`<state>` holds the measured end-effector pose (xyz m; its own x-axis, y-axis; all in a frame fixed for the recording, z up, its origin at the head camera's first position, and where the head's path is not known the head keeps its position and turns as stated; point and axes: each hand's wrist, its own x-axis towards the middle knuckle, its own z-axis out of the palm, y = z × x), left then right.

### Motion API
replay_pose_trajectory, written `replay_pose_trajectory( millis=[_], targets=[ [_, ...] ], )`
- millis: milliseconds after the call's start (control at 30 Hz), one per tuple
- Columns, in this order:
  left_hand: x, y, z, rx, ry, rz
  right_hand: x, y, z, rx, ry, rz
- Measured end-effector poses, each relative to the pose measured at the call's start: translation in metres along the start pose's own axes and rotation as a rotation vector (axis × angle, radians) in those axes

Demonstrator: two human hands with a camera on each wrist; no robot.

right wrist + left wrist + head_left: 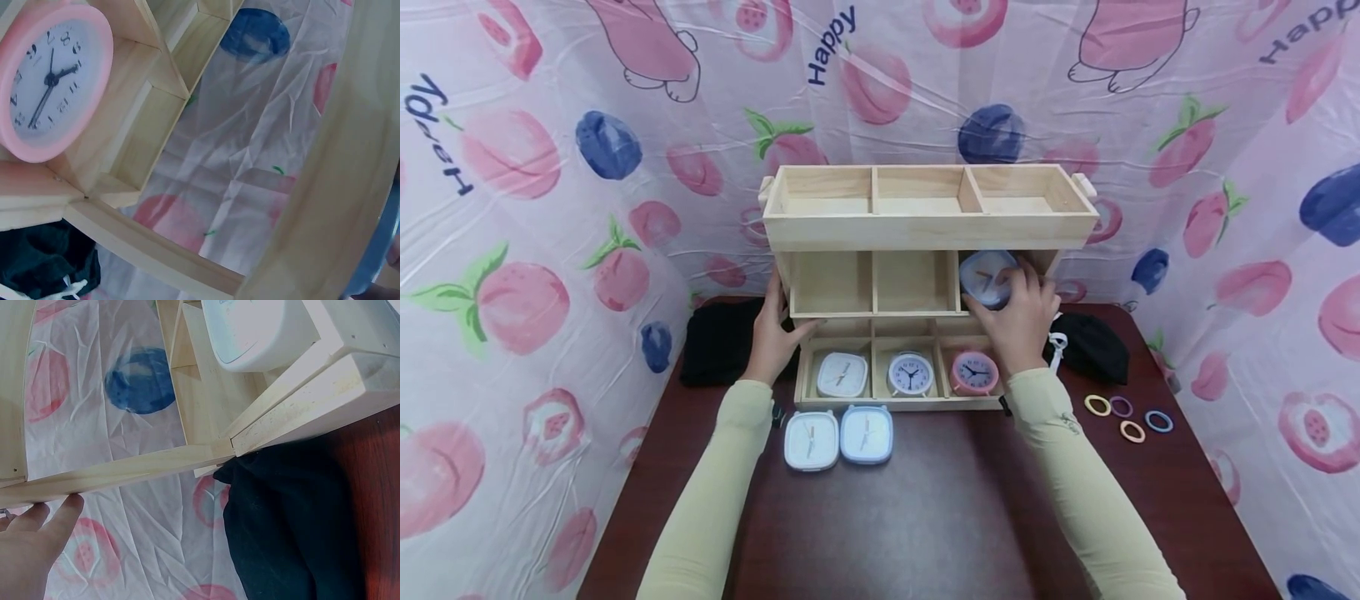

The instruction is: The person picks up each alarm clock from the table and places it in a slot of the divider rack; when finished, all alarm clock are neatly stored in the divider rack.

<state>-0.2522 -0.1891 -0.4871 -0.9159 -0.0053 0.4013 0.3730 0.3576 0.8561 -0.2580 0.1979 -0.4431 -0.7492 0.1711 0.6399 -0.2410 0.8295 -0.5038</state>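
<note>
A three-tier wooden organizer [925, 233] stands at the back of the table. My right hand [1024, 321] holds a blue square clock [987, 277] in the right compartment of the middle tier; only the clock's blue edge [375, 250] shows in the right wrist view. At the organizer's left side, my left hand [772, 333] rests with straight fingers against the wood, fingertips on a side strut [112, 475]. The bottom tier holds a white square clock [842, 375], a round white clock [911, 374] and a round pink clock [974, 372].
In front of the organizer lie a white clock [811, 442] and a pale blue clock [867, 435]. Black cloth [718, 342] sits at left, a black pouch [1086, 346] at right. Several coloured rings, including a yellow ring [1097, 397], lie on the dark table [925, 517].
</note>
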Motion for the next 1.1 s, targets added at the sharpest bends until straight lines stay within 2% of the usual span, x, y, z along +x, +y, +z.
replay_pose_trajectory(
  millis=[367, 567, 700, 800, 933, 1100],
  targets=[
    [0.0, 0.0, -0.001, 0.01, 0.004, 0.001, -0.01, -0.012, -0.018, -0.099, -0.106, -0.018],
    [0.0, 0.001, -0.001, 0.01, -0.003, -0.005, -0.03, -0.023, -0.027, -0.103, -0.038, -0.094],
    [-0.001, 0.001, -0.001, 0.018, -0.004, -0.01, -0.055, -0.038, -0.025, -0.023, 0.021, -0.182],
    [0.0, 0.0, -0.001, 0.017, -0.004, -0.015, -0.081, -0.048, -0.016, 0.031, -0.007, -0.257],
    [0.001, 0.0, 0.0, 0.007, -0.004, -0.016, -0.118, -0.055, 0.001, 0.047, -0.117, -0.327],
    [0.001, -0.001, 0.0, 0.0, -0.002, -0.011, -0.159, -0.059, 0.021, 0.053, -0.258, -0.344]
  ],
)
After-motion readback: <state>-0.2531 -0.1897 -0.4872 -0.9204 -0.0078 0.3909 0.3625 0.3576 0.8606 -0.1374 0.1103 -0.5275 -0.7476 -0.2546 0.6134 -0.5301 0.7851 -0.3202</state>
